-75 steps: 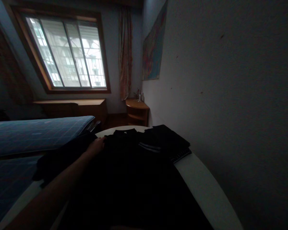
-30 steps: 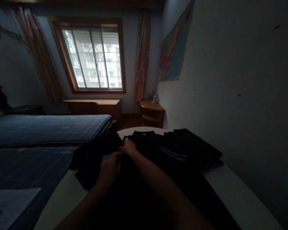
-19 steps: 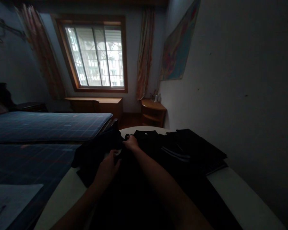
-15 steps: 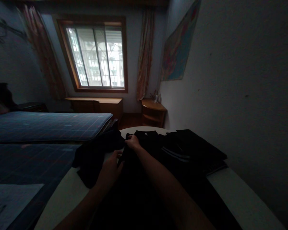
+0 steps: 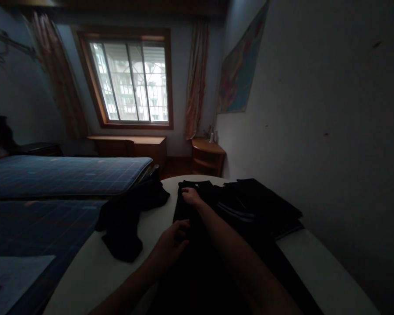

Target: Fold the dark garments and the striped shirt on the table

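A black shirt (image 5: pixel 208 273) lies across the white table (image 5: pixel 85 269). Over it, the left hand (image 5: pixel 173 240) curls loosely, thumb apart; the right hand (image 5: pixel 191 196) touches near the collar (image 5: pixel 203 184), whether pinching cloth I can't tell.

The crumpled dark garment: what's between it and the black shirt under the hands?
In the head view, bare white tabletop separates the garment from the shirt; lower down, the left hand reaches over it.
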